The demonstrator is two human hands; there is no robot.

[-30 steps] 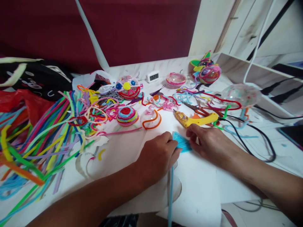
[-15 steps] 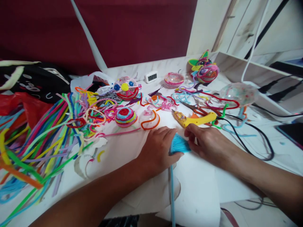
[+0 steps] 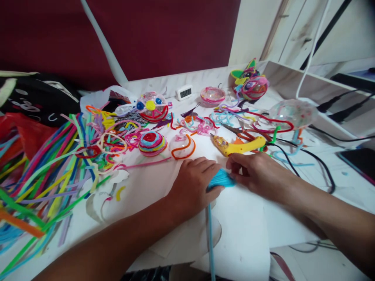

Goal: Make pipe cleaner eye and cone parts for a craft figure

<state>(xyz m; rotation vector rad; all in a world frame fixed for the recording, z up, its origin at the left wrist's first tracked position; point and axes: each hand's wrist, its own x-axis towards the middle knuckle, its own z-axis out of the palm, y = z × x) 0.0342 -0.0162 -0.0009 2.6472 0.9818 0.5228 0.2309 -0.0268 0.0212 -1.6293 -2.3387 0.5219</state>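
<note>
A bright blue piece of side-by-side pipe cleaners (image 3: 221,178) lies low over the white paper between my two hands. My left hand (image 3: 195,183) is closed on its left side, fingers over the top and thumb along the near edge. At its right edge, my right hand (image 3: 249,169) pinches with bent fingertips; these partly hide the corner they hold. A light blue strand (image 3: 210,238) runs from under my left hand toward the table's front edge. Just beyond my right hand lies a yellow glue gun (image 3: 244,147), its nozzle pointing left.
Loose coloured pipe cleaners (image 3: 55,168) spread across the left. Behind my hands are a striped dome (image 3: 152,143), a clear ball with an orange strip (image 3: 182,146), scissors (image 3: 241,133) and a small clock (image 3: 184,93). A black cable (image 3: 318,156) loops at the right.
The view has shifted slightly, so everything sits a little further left. The blue piece looks flatter and more tilted between my hands, which keep their hold.
</note>
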